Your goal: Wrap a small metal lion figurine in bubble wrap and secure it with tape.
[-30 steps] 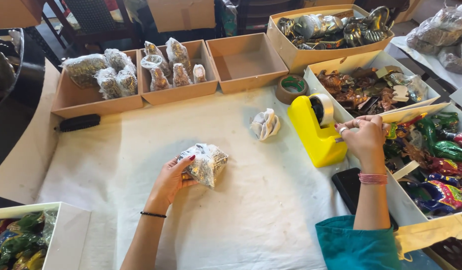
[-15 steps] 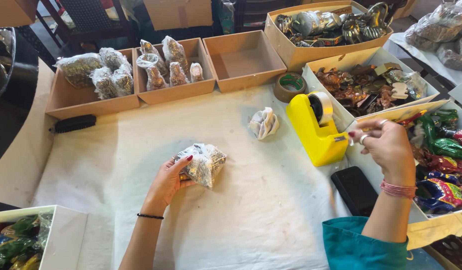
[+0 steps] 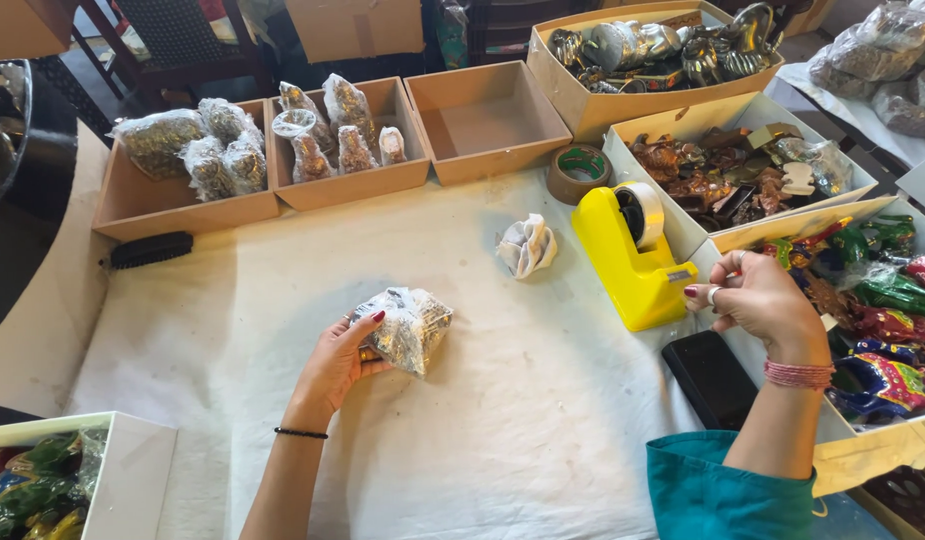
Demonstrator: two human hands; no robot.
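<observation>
My left hand (image 3: 335, 362) rests on the white cloth (image 3: 233, 330) and grips a lumpy bundle wrapped in clear plastic (image 3: 411, 326), which sits on the cloth at centre. My right hand (image 3: 761, 300) hovers just right of a yellow tape dispenser (image 3: 631, 262), with thumb and fingers pinched together. I cannot make out anything between those fingertips. A second, smaller white wrapped bundle (image 3: 526, 245) lies loose between the dispenser and the far boxes.
Cardboard boxes line the far edge: two hold wrapped bundles (image 3: 223, 150), one is empty (image 3: 488, 120). A brown tape roll (image 3: 581, 172), a black brush (image 3: 151, 250) and a black phone (image 3: 711, 378) lie nearby. Boxes of figurines (image 3: 883, 290) stand right, a white box (image 3: 133, 470) bottom left.
My right hand has come away from the tape dispenser, moving right and toward me with fingers pinched. My left hand has stayed on the wrapped bundle.
</observation>
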